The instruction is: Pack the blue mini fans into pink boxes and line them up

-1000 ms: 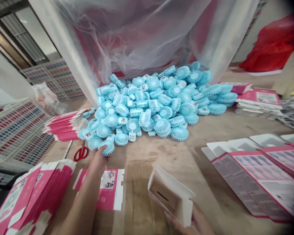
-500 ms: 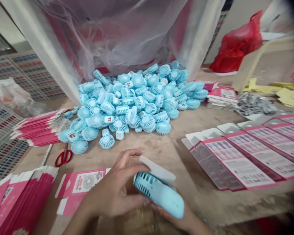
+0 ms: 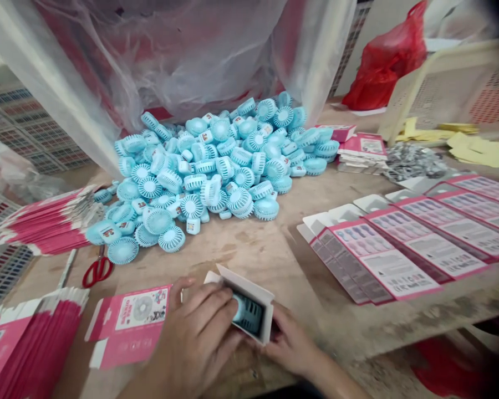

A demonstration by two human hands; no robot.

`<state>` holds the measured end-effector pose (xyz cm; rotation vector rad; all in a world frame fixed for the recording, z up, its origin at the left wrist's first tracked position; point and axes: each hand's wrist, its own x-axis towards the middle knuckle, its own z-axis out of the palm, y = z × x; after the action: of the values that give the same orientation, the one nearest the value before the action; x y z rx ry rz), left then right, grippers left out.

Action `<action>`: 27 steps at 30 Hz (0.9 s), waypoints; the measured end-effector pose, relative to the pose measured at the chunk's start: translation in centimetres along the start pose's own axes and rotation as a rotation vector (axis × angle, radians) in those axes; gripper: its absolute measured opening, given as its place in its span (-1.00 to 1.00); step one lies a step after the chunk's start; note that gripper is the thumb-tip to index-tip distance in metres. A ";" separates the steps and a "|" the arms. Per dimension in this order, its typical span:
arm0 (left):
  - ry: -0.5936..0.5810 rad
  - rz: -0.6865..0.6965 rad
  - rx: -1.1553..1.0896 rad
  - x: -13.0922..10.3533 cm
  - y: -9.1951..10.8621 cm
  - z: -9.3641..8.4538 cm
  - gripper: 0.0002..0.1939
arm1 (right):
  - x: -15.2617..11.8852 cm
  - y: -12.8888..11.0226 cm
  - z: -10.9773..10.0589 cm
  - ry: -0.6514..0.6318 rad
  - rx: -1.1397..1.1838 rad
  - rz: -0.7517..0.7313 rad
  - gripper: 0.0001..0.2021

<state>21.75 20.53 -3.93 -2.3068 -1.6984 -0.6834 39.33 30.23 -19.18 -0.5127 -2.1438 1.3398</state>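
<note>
An open white-edged box (image 3: 267, 302) is held low in the middle of the view, its mouth facing up. Inside it sits a light blue fan (image 3: 249, 315), its slotted rim showing. My right hand (image 3: 289, 338) grips the box from the right side. My left hand (image 3: 203, 321) is wrapped over the left side, its fingers reaching over the opening against the fan. A flat pink carton (image 3: 135, 313) with a fan picture lies on the table just left of my left hand.
A big heap of light blue fans (image 3: 199, 183) fills the middle back. Folded pink cartons (image 3: 45, 338) stack at left, near red-handled scissors (image 3: 97, 272). Opened boxes (image 3: 382, 257) line the right. Behind them are silver pieces (image 3: 416, 162), yellow sheets (image 3: 480, 148) and a red bag (image 3: 385, 66).
The fan, earlier held outside with a white flap above it, now sits in the open box. Both hands have closed around the box. The view has shifted slightly right.
</note>
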 end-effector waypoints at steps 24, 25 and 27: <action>-0.689 -0.750 -0.076 -4.0 -9.5 1.9 -0.29 | -3.0 1.8 -5.4 0.134 -0.535 -0.407 -0.56; -0.739 -0.807 -0.023 -5.6 -9.8 1.2 -0.33 | -2.8 1.9 -5.5 0.134 -0.514 -0.399 -0.57; -0.762 -0.876 -0.025 -7.0 -9.6 0.7 -0.41 | -1.9 1.6 -5.7 0.164 -0.469 -0.386 -0.59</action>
<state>11.25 17.91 -8.93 -1.8452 -3.0922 0.1486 44.47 33.72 -19.17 -0.3435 -2.2701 0.5679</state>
